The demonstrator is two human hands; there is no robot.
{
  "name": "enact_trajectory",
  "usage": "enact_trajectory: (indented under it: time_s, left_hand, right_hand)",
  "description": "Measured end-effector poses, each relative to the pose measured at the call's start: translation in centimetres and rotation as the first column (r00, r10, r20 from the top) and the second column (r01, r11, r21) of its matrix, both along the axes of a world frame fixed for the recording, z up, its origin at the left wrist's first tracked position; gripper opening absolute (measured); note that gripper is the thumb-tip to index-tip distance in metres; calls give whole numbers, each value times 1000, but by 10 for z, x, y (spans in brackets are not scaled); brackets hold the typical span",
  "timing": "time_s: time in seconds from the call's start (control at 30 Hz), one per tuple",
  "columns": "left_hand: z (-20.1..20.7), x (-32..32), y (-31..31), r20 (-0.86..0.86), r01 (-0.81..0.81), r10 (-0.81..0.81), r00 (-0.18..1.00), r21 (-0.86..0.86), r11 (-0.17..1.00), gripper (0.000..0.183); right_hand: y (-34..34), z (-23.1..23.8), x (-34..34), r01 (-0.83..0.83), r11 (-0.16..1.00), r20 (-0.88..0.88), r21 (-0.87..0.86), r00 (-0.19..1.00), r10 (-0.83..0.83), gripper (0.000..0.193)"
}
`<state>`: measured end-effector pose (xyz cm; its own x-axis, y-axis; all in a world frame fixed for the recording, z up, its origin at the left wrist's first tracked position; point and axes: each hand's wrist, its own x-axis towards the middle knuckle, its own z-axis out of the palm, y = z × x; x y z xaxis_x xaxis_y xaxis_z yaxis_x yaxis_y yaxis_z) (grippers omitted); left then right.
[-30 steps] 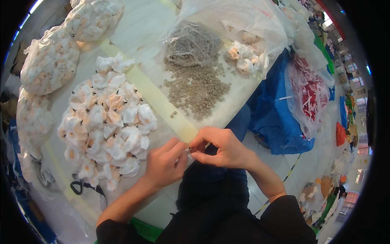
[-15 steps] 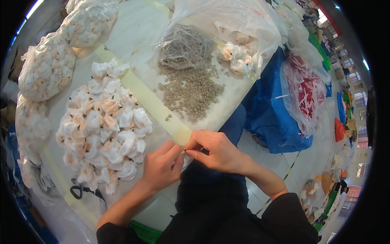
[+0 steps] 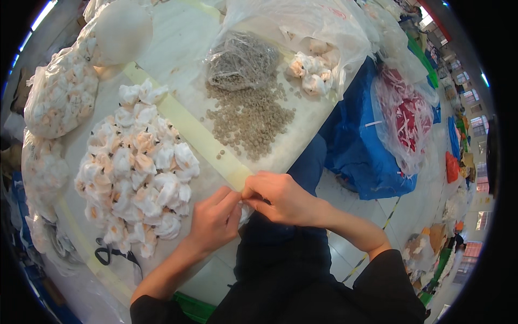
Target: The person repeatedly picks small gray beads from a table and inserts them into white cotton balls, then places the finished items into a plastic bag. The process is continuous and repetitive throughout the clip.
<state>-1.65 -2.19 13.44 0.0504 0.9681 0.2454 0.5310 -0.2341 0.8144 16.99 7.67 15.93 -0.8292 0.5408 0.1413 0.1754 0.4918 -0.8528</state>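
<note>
My left hand [image 3: 215, 217] and my right hand [image 3: 281, 197] meet at the table's near edge, fingertips pinched together. From under the fingers peeks a bit of a white cloth flower [image 3: 245, 214], mostly hidden by my hands. My left hand is closed on it; what lies in the right fingertips is too small to make out. To the left is a large heap of similar white and peach cloth flowers [image 3: 143, 167] with dark tips. Beyond my hands, small grey-brown ring-like pieces [image 3: 251, 121] spill from a clear plastic bag [image 3: 243, 60].
Black-handled scissors [image 3: 103, 254] lie left of my forearm. Clear bags of flowers [image 3: 62, 92] line the table's left side. More white flowers [image 3: 314, 75] sit by a plastic sheet [image 3: 302, 21] at the far right. A blue bag [image 3: 356, 156] stands on the floor beside the table.
My right hand has shifted slightly left, its fingertips closing over the left ones. The view has moved a little. A pale round blur now covers part of the far-left bag.
</note>
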Motion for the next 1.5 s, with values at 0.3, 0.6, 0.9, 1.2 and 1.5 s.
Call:
enact_trajectory:
  time_s: [0.3, 0.6, 0.9, 1.2, 1.5]
  left_hand:
    - [1, -2, 0, 31, 14, -14, 999, -2, 1000, 18]
    - [1, 0, 3, 55, -11, 11, 998, 5, 1000, 20]
    - [8, -8, 8, 176, -70, 71, 982, -12, 997, 20]
    - [-1, -7, 5, 625, -42, 103, 774, -112, 993, 32]
    - [7, -5, 5, 673, 13, 75, 736, -125, 992, 38]
  right_hand:
    - [8, -5, 3, -61, 997, -24, -42, 998, 60, 15]
    - [1, -2, 7, 9, 1000, -111, 5, 994, -9, 19]
    - [-7, -4, 9, 72, 994, -145, -81, 986, -83, 15]
    - [-37, -19, -14, 439, 861, -206, -255, 846, -492, 23]
    - [-44, -26, -28, 441, 707, -162, -553, 775, -611, 27]
